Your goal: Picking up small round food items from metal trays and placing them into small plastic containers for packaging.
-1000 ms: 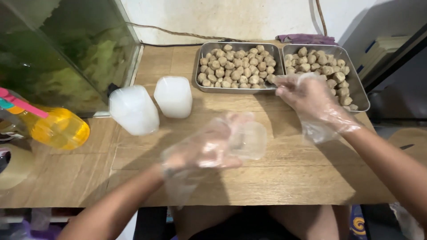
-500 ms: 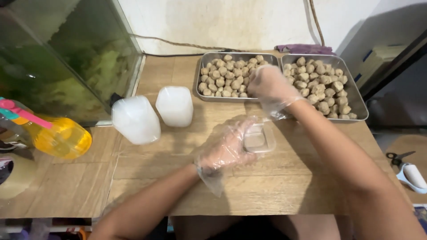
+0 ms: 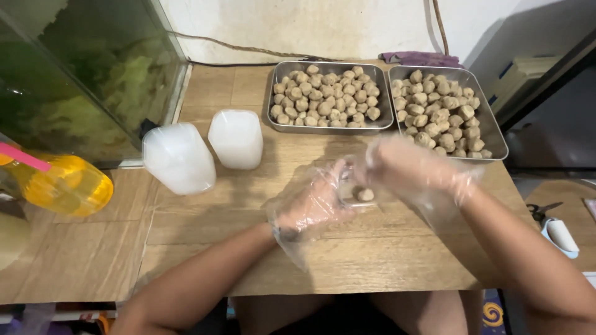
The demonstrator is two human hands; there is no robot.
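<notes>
Near the middle of the wooden worktop point(image 3: 385, 260), a small clear plastic container point(image 3: 355, 189) is held by the left hand point(image 3: 310, 205), which is covered by a loose see-through glove; its fingers are curled around the container's left side. The container is shallow, roughly rectangular with rounded corners, and so transparent that the wood shows through it. One round, brownish meatball point(image 3: 365, 195) is seen lying inside it. The right hand point(image 3: 403, 167), gloved the same way, is held just over the container's right edge with the fingers bent downward; whether anything is pinched between them cannot be told, as the glove and blur hide the fingertips. Behind the hands, at the far edge of the worktop, two metal trays are set side by side and touching: the left tray point(image 3: 273, 99) is filled with smaller meatballs, and the right tray point(image 3: 493, 127) with somewhat larger ones. To the left of the trays, two stacks of cloudy white plastic containers point(image 3: 236, 138) are laid on the worktop, one just beside the other. A yellow spray bottle point(image 3: 62, 186) is placed at the far left, in front of a glass tank point(image 3: 81, 80).
</notes>
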